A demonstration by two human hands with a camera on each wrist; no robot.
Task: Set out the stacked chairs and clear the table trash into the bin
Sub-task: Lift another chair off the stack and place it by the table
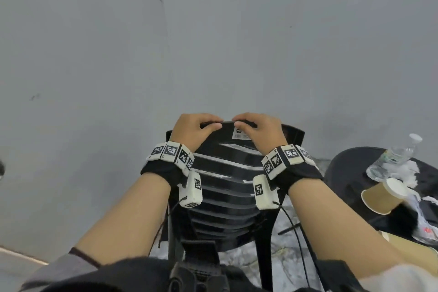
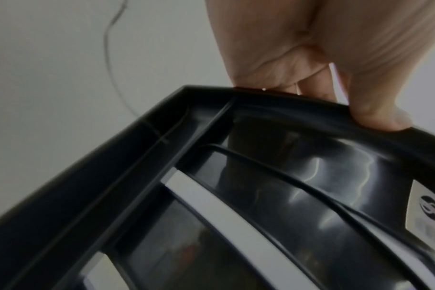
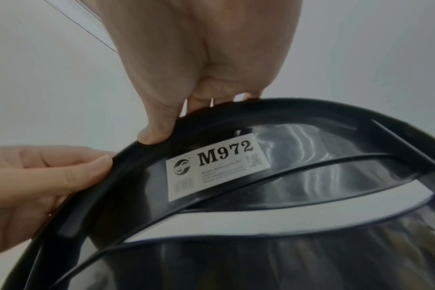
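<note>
A black plastic chair (image 1: 225, 187) with a slatted back stands right in front of me, its back toward me. Both hands grip the top rail of that back. My left hand (image 1: 196, 125) curls over the rail left of centre, thumb (image 2: 377, 109) on the near face. My right hand (image 1: 256, 125) curls over it right of centre, thumb (image 3: 159, 125) pressed above a white "M972" label (image 3: 216, 168). A second chair's edge (image 1: 294, 135) shows behind the first. At the right a black round table (image 1: 343, 173) carries a plastic bottle (image 1: 395, 156), paper cup (image 1: 384, 194) and crumpled tissue (image 1: 407, 170).
A plain grey wall (image 1: 213, 42) rises close behind the chairs. Marbled floor (image 1: 241, 261) shows beneath the chair legs. More paper and wrappers (image 1: 424, 218) lie at the table's near right side. No bin is in view.
</note>
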